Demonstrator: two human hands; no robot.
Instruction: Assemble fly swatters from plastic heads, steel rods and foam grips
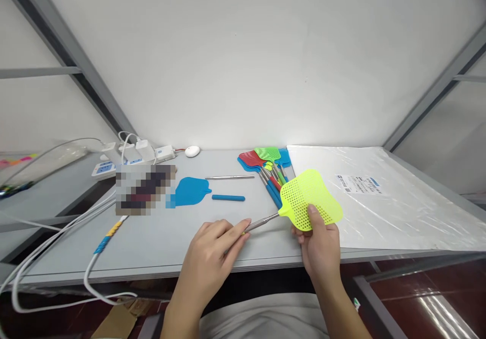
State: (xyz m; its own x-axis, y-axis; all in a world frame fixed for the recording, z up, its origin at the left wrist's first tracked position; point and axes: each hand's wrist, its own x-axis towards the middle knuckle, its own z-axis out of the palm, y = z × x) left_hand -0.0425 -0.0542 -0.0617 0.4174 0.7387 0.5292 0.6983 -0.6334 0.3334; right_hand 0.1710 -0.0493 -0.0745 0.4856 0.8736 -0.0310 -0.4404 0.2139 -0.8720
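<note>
A yellow fly swatter [299, 189] with a perforated head and a metal rod is held in front of me, above the table's front edge. My left hand [214, 253] wraps round the handle end of the rod, hiding most of the grip. My right hand [321, 245] pinches the lower right of the yellow head, thumb on top. Beyond my left hand lie separate parts: a blue swatter head [190, 191], a thin metal rod [230, 177] and a blue handle [228, 198]. A pile of fly swatters [252, 159] in red, green and blue lies behind the yellow head.
White plastic packaging [402, 212] with a label covers the table's right side. At the left stand a power strip [106, 169] with chargers and white cables [76, 222]. A white oval device [192, 151] sits near the wall. A blurred patch [144, 189] hides something beside the blue head.
</note>
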